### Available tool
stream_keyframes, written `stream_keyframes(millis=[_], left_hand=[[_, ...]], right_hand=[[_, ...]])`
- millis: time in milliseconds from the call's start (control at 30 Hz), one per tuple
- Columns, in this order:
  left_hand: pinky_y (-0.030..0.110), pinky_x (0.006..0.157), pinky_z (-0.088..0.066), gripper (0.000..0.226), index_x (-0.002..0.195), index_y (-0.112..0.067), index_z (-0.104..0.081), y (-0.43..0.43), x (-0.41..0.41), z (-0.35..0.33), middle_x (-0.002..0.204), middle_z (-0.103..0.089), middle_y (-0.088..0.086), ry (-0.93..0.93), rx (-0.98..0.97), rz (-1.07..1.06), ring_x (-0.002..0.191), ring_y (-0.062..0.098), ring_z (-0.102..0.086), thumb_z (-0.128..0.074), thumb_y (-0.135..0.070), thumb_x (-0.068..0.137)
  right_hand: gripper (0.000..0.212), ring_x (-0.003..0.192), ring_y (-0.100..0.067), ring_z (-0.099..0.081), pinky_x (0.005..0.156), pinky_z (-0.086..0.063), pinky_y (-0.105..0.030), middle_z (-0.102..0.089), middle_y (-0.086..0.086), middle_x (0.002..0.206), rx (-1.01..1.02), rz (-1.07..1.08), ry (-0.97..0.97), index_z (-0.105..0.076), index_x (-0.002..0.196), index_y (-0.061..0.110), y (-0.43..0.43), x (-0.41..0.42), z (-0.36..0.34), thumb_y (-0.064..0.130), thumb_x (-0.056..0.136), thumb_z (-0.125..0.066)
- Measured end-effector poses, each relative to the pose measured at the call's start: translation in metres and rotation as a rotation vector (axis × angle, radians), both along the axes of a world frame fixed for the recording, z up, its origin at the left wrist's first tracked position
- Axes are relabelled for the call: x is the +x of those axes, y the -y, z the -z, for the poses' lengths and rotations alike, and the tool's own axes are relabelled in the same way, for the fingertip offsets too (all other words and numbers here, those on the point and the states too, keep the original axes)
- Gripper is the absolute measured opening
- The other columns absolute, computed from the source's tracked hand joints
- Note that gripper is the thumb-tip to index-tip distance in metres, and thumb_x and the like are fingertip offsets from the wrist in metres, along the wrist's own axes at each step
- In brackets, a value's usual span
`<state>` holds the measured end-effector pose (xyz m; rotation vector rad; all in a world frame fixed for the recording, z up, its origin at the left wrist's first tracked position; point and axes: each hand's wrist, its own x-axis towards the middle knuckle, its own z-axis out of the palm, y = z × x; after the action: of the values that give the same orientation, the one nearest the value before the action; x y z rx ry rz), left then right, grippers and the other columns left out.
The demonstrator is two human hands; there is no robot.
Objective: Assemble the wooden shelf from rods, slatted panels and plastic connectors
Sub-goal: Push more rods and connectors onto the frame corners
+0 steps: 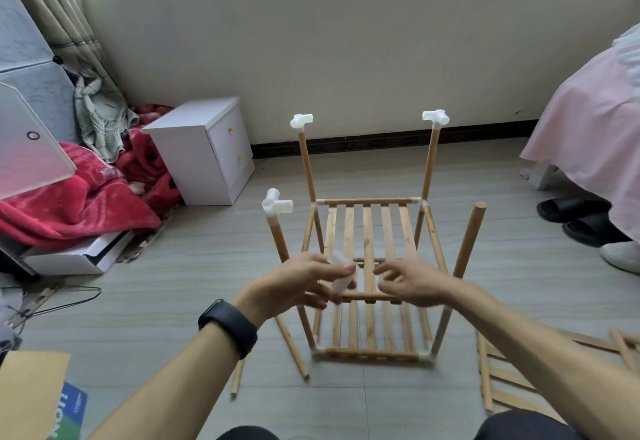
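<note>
A grey wood-grain floor (pixel 173 301) ran beneath both hands to a plain cream wall (pixel 346 41) well beyond them.

Directly past the hands, and partly hidden by them, stood the half-built wooden shelf (pixel 369 231). It had two slatted panels, one above the other, joined at their corners by white fittings to upright rods. Three rods carried fitted corner connectors on top: two (pixel 301 121) (pixel 435 117) beyond the hands and one (pixel 277 204) just up and left of the left hand. The bare rod (pixel 471 238), just right of the right hand, had nothing on its tip.

The left hand (pixel 298 283), with a black wristband (pixel 228 327) on its wrist, pinched a loose white plastic connector (pixel 341 280) between thumb and fingertips; the piece was blurred. The right hand (pixel 412 282) hovered just beside it, fingers loosely bent and holding nothing. Together the hands covered the near edge of the upper panel.

A spare slatted panel (pixel 512 380) lay flat on the floor, below and right of the right forearm. A loose rod (pixel 237 377) lay under the left forearm. Far left of the left hand sat a white two-drawer bedside cabinet (pixel 204 152) beside a heaped red blanket (pixel 86 197). Far right of the right hand, a bed with a pink cover (pixel 588 145) overhung black slippers (pixel 571 211).
</note>
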<state>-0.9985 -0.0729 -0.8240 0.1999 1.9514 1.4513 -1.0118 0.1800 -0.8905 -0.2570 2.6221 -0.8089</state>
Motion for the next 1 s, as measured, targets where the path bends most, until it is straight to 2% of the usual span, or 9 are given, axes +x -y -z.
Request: stream_keyframes(millis=[67, 133, 233, 333, 467, 667, 800, 900, 1000], left_hand=[[0.025, 0.067, -0.052, 0.057, 0.121, -0.006, -0.067, -0.016, -0.014, -0.012, 0.099, -0.071, 0.003, 0.055, 0.205, -0.030, 0.073, 0.013, -0.062, -0.076, -0.050, 0.086], [0.023, 0.062, -0.049, 0.058, 0.124, -0.004, -0.064, -0.037, -0.029, -0.022, 0.089, -0.068, 0.000, 0.043, 0.316, -0.093, 0.066, 0.009, -0.056, -0.073, -0.050, 0.089], [0.022, 0.057, -0.046, 0.060, 0.116, -0.005, -0.068, -0.073, -0.043, -0.030, 0.082, -0.067, -0.002, -0.023, 0.382, -0.222, 0.060, 0.007, -0.054, -0.071, -0.056, 0.085], [0.021, 0.054, -0.045, 0.063, 0.104, -0.008, -0.073, -0.106, -0.048, -0.029, 0.072, -0.065, -0.006, -0.121, 0.344, -0.264, 0.056, 0.006, -0.052, -0.069, -0.067, 0.080], [0.019, 0.056, -0.044, 0.061, 0.093, -0.016, -0.075, -0.135, -0.048, -0.035, 0.065, -0.059, -0.009, -0.278, 0.160, -0.129, 0.052, 0.002, -0.050, -0.063, -0.074, 0.081], [0.020, 0.059, -0.044, 0.050, 0.084, -0.018, -0.070, -0.165, -0.039, -0.047, 0.063, -0.059, -0.010, -0.374, 0.219, -0.094, 0.054, 0.002, -0.051, -0.060, -0.067, 0.087], [0.020, 0.061, -0.049, 0.040, 0.112, -0.015, -0.067, -0.178, -0.038, -0.048, 0.080, -0.069, -0.004, -0.379, 0.341, -0.148, 0.057, 0.001, -0.057, -0.063, -0.050, 0.094], [0.024, 0.068, -0.053, 0.034, 0.113, -0.015, -0.068, -0.183, -0.039, -0.046, 0.085, -0.074, -0.002, -0.396, 0.353, -0.163, 0.060, 0.004, -0.060, -0.064, -0.044, 0.096], [0.021, 0.064, -0.051, 0.030, 0.110, -0.018, -0.070, -0.188, -0.039, -0.046, 0.083, -0.075, -0.007, -0.401, 0.339, -0.176, 0.061, 0.003, -0.061, -0.064, -0.044, 0.096]], right_hand=[[0.022, 0.101, -0.006, -0.066, 0.083, -0.054, -0.024, -0.067, 0.004, 0.122, -0.258, 0.026, -0.037, -0.058, 0.124, 0.041, 0.001, 0.002, -0.042, 0.040, 0.102, -0.055], [0.021, 0.097, -0.013, -0.069, 0.075, -0.057, -0.028, -0.067, 0.005, 0.115, -0.438, 0.102, -0.134, -0.062, 0.123, 0.037, -0.002, 0.006, -0.077, 0.031, 0.105, -0.052], [0.026, 0.090, -0.015, -0.072, 0.078, -0.061, -0.033, -0.069, 0.002, 0.111, -0.597, 0.277, -0.319, -0.065, 0.127, 0.023, -0.011, 0.017, -0.103, 0.019, 0.105, -0.050], [0.023, 0.086, -0.016, -0.073, 0.078, -0.062, -0.033, -0.072, -0.001, 0.103, -0.723, 0.444, -0.444, -0.069, 0.119, 0.021, -0.020, 0.036, -0.101, 0.018, 0.105, -0.052], [0.018, 0.081, -0.019, -0.075, 0.071, -0.061, -0.030, -0.076, -0.002, 0.096, -0.803, 0.571, -0.489, -0.072, 0.113, 0.017, -0.038, 0.057, -0.087, 0.022, 0.102, -0.059], [0.026, 0.081, -0.021, -0.075, 0.072, -0.062, -0.032, -0.077, 0.003, 0.097, -0.863, 0.617, -0.579, -0.064, 0.116, 0.027, -0.051, 0.064, -0.091, 0.036, 0.093, -0.070], [0.039, 0.083, -0.018, -0.075, 0.072, -0.061, -0.027, -0.078, -0.002, 0.092, -0.871, 0.646, -0.579, -0.051, 0.134, 0.041, -0.062, 0.063, -0.088, 0.036, 0.098, -0.064], [0.033, 0.088, -0.018, -0.076, 0.072, -0.060, -0.025, -0.078, -0.004, 0.092, -0.931, 0.664, -0.542, -0.057, 0.133, 0.032, -0.067, 0.064, -0.088, 0.034, 0.100, -0.060], [0.029, 0.085, -0.023, -0.076, 0.071, -0.061, -0.026, -0.078, -0.009, 0.093, -1.014, 0.709, -0.514, -0.061, 0.126, 0.023, -0.070, 0.063, -0.089, 0.034, 0.099, -0.062]])
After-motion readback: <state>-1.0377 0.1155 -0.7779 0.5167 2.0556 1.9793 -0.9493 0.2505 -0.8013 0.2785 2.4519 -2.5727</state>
